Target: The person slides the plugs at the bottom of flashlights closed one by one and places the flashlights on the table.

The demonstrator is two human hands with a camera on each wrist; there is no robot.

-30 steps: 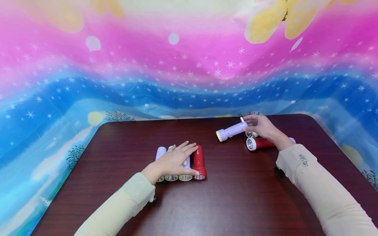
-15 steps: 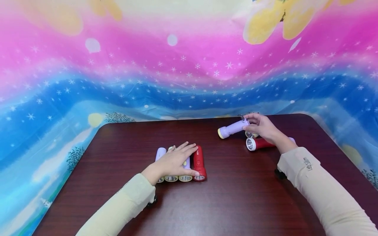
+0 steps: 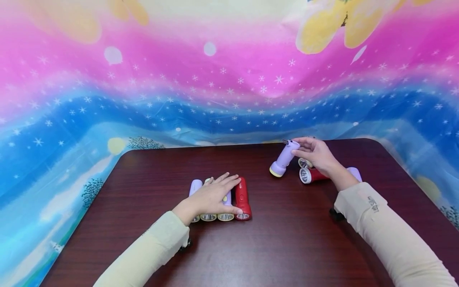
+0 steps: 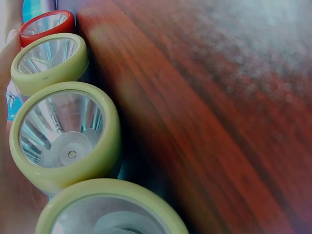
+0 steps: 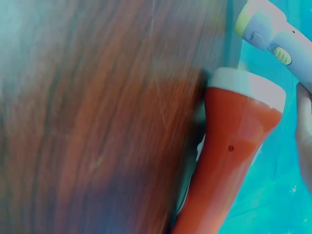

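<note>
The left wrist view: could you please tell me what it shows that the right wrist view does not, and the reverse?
Only the left wrist view shows three yellow-rimmed flashlight heads, a red-rimmed one and part of the left grip. Only the right wrist view shows the white-rimmed red flashlight and the purple flashlight held by the right grip. Both share the wooden tabletop and blue backdrop.

A screened-off spot, its room type hidden: a pink-and-blue snowflake backdrop hangs behind the dark wooden bench.
</note>
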